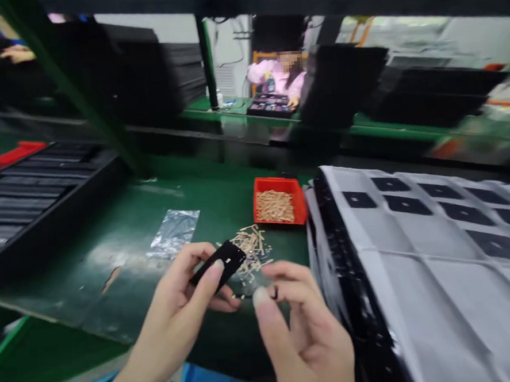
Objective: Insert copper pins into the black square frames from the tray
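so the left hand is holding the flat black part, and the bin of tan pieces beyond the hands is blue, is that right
Not quite: the bin is red, not blue, as the head view shows. The rest stands: the left hand is holding the flat black part, and the bin of tan pieces is beyond the hands.

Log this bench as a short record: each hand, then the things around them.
left hand: holds flat black piece
right hand: small dark item at it, grip unclear, blurred
loose pile: small pale pieces, beyond the hands
red bin: holds pale pieces, behind the pile
clear bag: lies on green bench
grey tray: at right, black pieces in some compartments
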`<action>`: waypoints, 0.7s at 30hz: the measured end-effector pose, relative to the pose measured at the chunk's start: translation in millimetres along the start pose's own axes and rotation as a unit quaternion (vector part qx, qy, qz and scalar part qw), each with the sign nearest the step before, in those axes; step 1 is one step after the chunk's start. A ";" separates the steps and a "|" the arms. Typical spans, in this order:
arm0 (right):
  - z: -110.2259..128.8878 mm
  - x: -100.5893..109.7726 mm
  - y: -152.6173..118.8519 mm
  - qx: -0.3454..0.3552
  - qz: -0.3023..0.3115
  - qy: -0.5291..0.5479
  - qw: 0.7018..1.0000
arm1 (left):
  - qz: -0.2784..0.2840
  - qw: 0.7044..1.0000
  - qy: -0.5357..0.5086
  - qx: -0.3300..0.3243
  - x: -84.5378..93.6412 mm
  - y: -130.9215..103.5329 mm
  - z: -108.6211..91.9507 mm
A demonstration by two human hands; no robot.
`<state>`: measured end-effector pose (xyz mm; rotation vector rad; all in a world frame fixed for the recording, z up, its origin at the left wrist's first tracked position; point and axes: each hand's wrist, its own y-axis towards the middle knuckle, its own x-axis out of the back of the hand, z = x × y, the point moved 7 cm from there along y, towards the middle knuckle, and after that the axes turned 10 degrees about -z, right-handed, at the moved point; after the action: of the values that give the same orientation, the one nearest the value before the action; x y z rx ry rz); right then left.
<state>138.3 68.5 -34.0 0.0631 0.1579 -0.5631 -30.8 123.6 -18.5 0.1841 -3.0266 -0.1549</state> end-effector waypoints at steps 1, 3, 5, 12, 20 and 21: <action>-6.3 -3.5 6.2 0.001 0.006 -0.025 1.000 | -0.021 1.000 -0.010 0.019 4.2 -4.9 9.6; -17.6 -11.0 16.7 0.001 0.045 -0.065 0.997 | -0.038 0.998 -0.018 0.043 5.4 -11.9 24.6; -26.5 -17.5 23.6 -0.008 0.090 -0.080 0.993 | -0.032 0.996 -0.032 0.074 0.7 -15.6 37.2; -40.5 -25.3 35.6 -0.048 0.080 -0.072 0.993 | -0.018 0.978 -0.108 0.176 -24.1 -17.0 54.8; -42.3 -18.9 36.9 -0.040 0.045 -0.093 0.994 | -0.087 0.966 -0.092 0.225 -24.1 -18.8 55.9; -41.4 -18.2 34.8 -0.048 0.032 -0.103 0.993 | -0.086 0.964 -0.099 0.231 -25.1 -19.9 57.9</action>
<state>136.3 111.7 -71.2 -0.0841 -0.0182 -0.4939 -10.1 112.7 -80.3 0.4964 -3.1870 0.5593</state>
